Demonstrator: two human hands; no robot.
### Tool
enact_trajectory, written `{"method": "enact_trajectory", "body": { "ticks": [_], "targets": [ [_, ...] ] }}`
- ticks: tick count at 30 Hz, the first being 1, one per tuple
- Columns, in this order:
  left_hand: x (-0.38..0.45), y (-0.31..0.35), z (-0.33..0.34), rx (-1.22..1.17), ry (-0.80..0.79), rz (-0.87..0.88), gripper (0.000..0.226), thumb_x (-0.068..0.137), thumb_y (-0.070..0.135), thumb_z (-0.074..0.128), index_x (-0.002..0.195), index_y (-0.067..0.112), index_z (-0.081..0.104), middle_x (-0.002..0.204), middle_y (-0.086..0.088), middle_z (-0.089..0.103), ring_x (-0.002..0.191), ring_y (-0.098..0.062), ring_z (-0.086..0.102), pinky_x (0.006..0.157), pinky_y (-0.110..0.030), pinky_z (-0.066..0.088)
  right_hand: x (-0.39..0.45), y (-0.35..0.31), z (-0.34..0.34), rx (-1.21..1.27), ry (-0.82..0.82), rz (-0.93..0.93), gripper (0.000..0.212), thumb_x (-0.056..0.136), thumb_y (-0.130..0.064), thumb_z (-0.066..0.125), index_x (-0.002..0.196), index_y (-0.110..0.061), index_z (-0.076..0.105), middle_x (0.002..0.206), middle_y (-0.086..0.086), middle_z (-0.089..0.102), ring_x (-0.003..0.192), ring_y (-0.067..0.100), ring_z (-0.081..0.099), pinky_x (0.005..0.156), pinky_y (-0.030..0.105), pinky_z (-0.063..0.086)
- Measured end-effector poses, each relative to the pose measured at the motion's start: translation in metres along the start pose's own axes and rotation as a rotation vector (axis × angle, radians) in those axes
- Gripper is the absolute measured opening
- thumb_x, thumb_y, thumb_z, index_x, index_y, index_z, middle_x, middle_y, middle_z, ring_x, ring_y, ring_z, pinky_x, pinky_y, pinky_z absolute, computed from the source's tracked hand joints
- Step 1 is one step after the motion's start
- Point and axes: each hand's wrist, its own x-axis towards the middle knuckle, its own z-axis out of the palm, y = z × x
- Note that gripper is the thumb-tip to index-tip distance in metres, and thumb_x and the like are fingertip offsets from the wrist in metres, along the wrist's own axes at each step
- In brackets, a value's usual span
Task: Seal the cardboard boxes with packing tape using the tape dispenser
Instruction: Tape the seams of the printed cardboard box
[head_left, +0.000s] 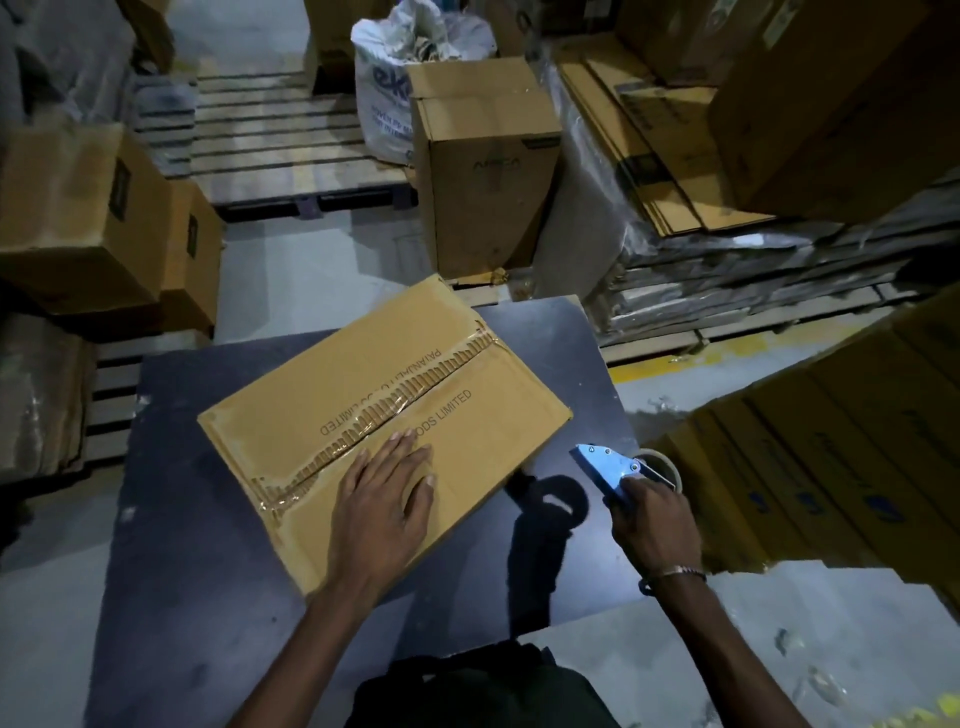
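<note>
My left hand (387, 499) lies flat on the box (384, 431), my right hand (649, 519) grips the dispenser (610, 467); that wrinkled tape (384, 410) may peel.

Head-worn view, downward over table (171, 545)

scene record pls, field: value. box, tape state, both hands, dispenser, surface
box: flat cardboard box, lying on the table, turned at an angle
seam tape: clear tape strip along the centre seam, wrinkled
left hand: left hand, fingers flat, pressing on the box beside the seam
right hand: right hand, grip closed on the tape dispenser
dispenser: off the box, to its right, above the table
surface: dark table
</note>
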Motion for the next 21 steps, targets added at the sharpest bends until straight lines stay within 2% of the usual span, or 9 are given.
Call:
{"method": "enact_trajectory", "body": {
  "ticks": [3, 5, 6, 9, 12, 15, 16, 18, 21],
  "targets": [
    [0.007, -0.001, -0.01, -0.125, 0.029, -0.032, 0.033, 0.104, 0.043, 0.05, 0.13, 0.038, 0.069, 0.153, 0.023, 0.052, 0.145, 0.005, 0.041, 0.12, -0.032, 0.027, -0.006, -0.03, -0.04, 0.03, 0.047, -0.042, 0.02, 0.081, -0.023, 0.088, 0.092, -0.014, 0.073, 0.105, 0.013, 0.078, 0.088, 0.031, 0.075, 0.075, 0.043, 0.065],
    [0.017, -0.005, -0.017, -0.237, 0.03, -0.066, 0.03, 0.101, 0.044, 0.053, 0.123, 0.039, 0.072, 0.14, 0.027, 0.061, 0.132, 0.001, 0.056, 0.113, -0.034, 0.038, -0.01, -0.055, -0.064, 0.067, 0.099, -0.092, 0.019, 0.08, -0.022, 0.088, 0.087, -0.015, 0.071, 0.099, 0.012, 0.079, 0.081, 0.03, 0.074, 0.068, 0.035, 0.062],
    [0.024, -0.007, -0.023, -0.349, 0.013, -0.099, 0.028, 0.1, 0.043, 0.057, 0.122, 0.039, 0.073, 0.133, 0.027, 0.066, 0.125, -0.001, 0.061, 0.109, -0.037, 0.046, -0.013, -0.07, -0.075, 0.08, 0.123, -0.12, 0.02, 0.08, -0.021, 0.088, 0.083, -0.016, 0.069, 0.094, 0.011, 0.078, 0.077, 0.029, 0.072, 0.064, 0.029, 0.056],
    [0.044, -0.008, -0.051, -0.819, -0.139, -0.283, 0.02, 0.105, 0.028, 0.065, 0.12, 0.033, 0.075, 0.119, 0.019, 0.075, 0.116, -0.006, 0.069, 0.103, -0.038, 0.055, -0.02, -0.12, -0.091, 0.153, 0.14, -0.221, 0.027, 0.079, -0.021, 0.086, 0.076, -0.024, 0.059, 0.081, 0.007, 0.073, 0.069, 0.029, 0.066, 0.06, 0.023, 0.037],
    [0.057, -0.018, -0.085, -1.14, -0.329, -0.414, 0.025, 0.107, 0.02, 0.059, 0.128, 0.021, 0.072, 0.121, 0.004, 0.078, 0.121, -0.023, 0.07, 0.097, -0.026, 0.054, -0.027, -0.178, -0.084, 0.217, 0.06, -0.312, 0.027, 0.078, -0.023, 0.08, 0.072, -0.025, 0.054, 0.072, 0.0, 0.066, 0.066, 0.025, 0.061, 0.052, 0.029, 0.033],
    [0.056, -0.037, -0.109, -1.231, -0.468, -0.42, 0.034, 0.106, 0.028, 0.057, 0.137, 0.019, 0.067, 0.128, -0.002, 0.075, 0.126, -0.02, 0.067, 0.11, -0.033, 0.047, -0.032, -0.224, -0.069, 0.25, -0.064, -0.375, 0.019, 0.077, -0.026, 0.073, 0.071, -0.021, 0.056, 0.07, 0.0, 0.064, 0.067, 0.024, 0.059, 0.05, 0.034, 0.037],
    [0.053, -0.046, -0.117, -1.258, -0.494, -0.439, 0.035, 0.105, 0.029, 0.057, 0.138, 0.018, 0.066, 0.128, -0.003, 0.075, 0.127, -0.018, 0.067, 0.11, -0.033, 0.044, -0.034, -0.239, -0.064, 0.247, -0.113, -0.386, 0.017, 0.077, -0.029, 0.071, 0.073, -0.021, 0.056, 0.07, 0.0, 0.064, 0.067, 0.024, 0.06, 0.05, 0.037, 0.04],
    [0.046, -0.068, -0.127, -1.332, -0.516, -0.508, 0.036, 0.104, 0.023, 0.057, 0.137, 0.015, 0.066, 0.129, -0.007, 0.075, 0.125, -0.018, 0.067, 0.102, -0.032, 0.045, -0.037, -0.262, -0.055, 0.261, -0.181, -0.427, 0.015, 0.077, -0.033, 0.069, 0.078, -0.021, 0.061, 0.075, 0.0, 0.066, 0.069, 0.023, 0.061, 0.054, 0.041, 0.045],
    [0.037, -0.104, -0.138, -1.395, -0.511, -0.562, 0.034, 0.102, 0.01, 0.06, 0.135, 0.01, 0.069, 0.127, -0.014, 0.075, 0.116, -0.021, 0.069, 0.092, -0.031, 0.051, -0.04, -0.29, -0.044, 0.271, -0.221, -0.479, 0.016, 0.076, -0.031, 0.072, 0.084, -0.019, 0.067, 0.083, 0.0, 0.07, 0.072, 0.023, 0.06, 0.054, 0.039, 0.042]
  ]
}}
